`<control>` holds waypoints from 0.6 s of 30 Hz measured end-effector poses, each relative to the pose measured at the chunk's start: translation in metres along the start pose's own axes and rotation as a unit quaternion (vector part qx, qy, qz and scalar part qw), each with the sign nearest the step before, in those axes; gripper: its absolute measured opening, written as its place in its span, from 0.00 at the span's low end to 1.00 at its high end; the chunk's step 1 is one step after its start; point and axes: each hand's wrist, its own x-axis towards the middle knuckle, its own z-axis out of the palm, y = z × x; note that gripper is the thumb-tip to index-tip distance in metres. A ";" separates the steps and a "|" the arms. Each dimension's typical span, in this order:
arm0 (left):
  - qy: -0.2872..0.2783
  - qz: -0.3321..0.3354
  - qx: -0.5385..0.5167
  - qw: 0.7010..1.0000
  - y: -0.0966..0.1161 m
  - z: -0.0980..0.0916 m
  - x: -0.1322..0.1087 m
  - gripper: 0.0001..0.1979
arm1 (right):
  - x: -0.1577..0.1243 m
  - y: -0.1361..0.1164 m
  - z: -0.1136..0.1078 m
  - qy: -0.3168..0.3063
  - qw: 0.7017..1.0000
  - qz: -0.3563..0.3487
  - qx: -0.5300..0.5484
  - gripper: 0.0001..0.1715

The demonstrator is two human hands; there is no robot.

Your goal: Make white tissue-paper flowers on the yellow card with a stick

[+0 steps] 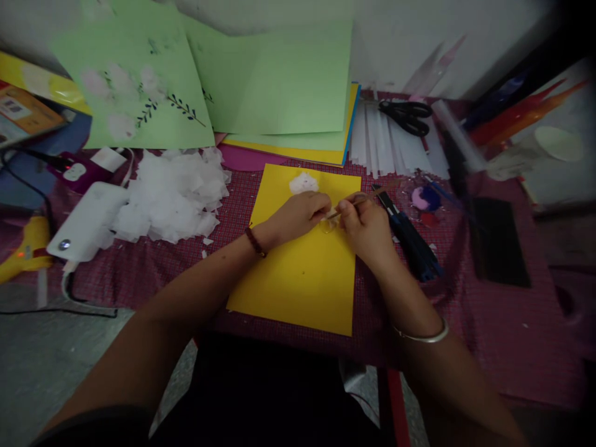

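Observation:
A yellow sheet of paper (pixel 298 273) lies on the red checked cloth (pixel 158 267) in front of me. Both hands meet over its upper part. My right hand (pixel 365 226) pinches a thin wooden stick (pixel 367 198) that points up and right. My left hand (pixel 298 214) is closed beside it, fingertips pressed on a small pale piece at the stick's tip. What that piece is I cannot make out. A white tissue puff (pixel 303 183) sits stuck on the sheet just above my left hand.
A heap of white tissue squares (pixel 172 192) lies left. Green sheets (pixel 139 87) with tissue flowers and a coloured paper stack (pixel 298 93) stand behind. Scissors (pixel 407 115) on white strips, pom-poms (pixel 426 198), dark sticks (pixel 412 239), a black phone (pixel 498 242), a white power bank (pixel 88 220).

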 end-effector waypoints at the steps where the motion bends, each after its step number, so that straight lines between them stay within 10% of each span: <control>1: 0.003 -0.001 0.001 1.000 0.001 0.000 0.000 0.06 | -0.001 0.001 0.000 0.008 0.999 0.011 0.031 0.15; 7: 0.019 -0.002 0.001 1.000 -0.002 0.002 0.000 0.06 | -0.010 0.006 -0.005 0.049 0.967 0.086 0.236 0.16; 18: 0.007 0.003 0.043 0.999 0.020 -0.030 -0.008 0.07 | -0.010 0.013 -0.005 -0.003 0.982 0.135 0.130 0.19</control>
